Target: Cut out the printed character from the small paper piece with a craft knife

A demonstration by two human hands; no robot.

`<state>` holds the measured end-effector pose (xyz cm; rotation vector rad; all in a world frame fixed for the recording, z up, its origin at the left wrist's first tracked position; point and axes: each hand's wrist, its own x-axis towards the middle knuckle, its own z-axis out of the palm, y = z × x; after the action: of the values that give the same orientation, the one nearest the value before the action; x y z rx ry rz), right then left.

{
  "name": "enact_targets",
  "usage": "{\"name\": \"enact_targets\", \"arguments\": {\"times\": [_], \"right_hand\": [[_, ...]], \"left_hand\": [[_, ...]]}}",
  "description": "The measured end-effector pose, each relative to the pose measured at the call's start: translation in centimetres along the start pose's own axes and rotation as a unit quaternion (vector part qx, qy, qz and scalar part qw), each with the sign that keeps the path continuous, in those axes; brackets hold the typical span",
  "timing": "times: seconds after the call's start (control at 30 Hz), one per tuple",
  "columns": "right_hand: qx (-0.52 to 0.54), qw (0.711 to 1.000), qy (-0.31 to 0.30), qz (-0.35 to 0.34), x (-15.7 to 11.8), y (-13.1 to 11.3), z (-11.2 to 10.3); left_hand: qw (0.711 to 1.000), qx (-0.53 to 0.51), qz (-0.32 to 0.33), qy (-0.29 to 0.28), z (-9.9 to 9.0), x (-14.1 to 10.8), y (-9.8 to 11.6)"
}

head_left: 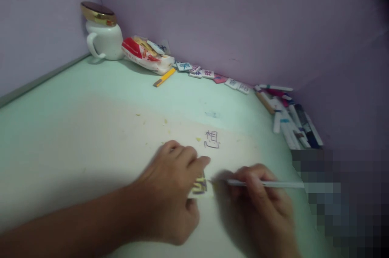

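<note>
My left hand (173, 189) presses a small card (199, 185) onto the pale tabletop sheet, its thumb and index finger at the card's edges. Dark strokes with yellow colouring show on the card; the rest of it is under my fingers. To the right, my right hand (264, 197) is closed around a thin white brush (282, 184), held nearly level. Its dark tip points left, close to the card's right edge. A dark handwritten character (212, 139) stands on the sheet above the card, with small yellow bits scattered near it.
Along the back wall are a white mug (111, 41) with a gold-rimmed lid (99, 13), a red and white packet (147, 55), a yellow stick (164, 77) and several small character cards (208, 73). At the right back lies a pile of pens (288, 122).
</note>
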<state>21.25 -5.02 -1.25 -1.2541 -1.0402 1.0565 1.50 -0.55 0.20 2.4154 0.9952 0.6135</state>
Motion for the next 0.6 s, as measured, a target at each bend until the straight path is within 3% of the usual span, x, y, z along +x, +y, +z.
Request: {"name": "enact_targets", "arguments": {"times": [0.23, 0.33, 0.43, 0.6], "right_hand": [[0.004, 1.0, -0.016, 0.002, 0.2, 0.1, -0.4], [0.004, 0.999, -0.033, -0.009, 0.1, 0.3, -0.4], [0.022, 0.999, -0.034, 0.014, -0.3, 0.2, -0.1], [0.006, 0.999, -0.038, 0.01, -1.0, -0.2, 0.6]], "left_hand": [[0.991, -0.09, 0.083, 0.054, 0.0, -0.1, -1.0], [0.996, -0.048, 0.054, 0.061, -0.3, -0.1, -0.4], [0.999, 0.007, 0.022, 0.033, -0.4, -0.1, 0.2], [0.999, -0.002, 0.05, 0.018, -0.1, -0.1, -0.1]]}}
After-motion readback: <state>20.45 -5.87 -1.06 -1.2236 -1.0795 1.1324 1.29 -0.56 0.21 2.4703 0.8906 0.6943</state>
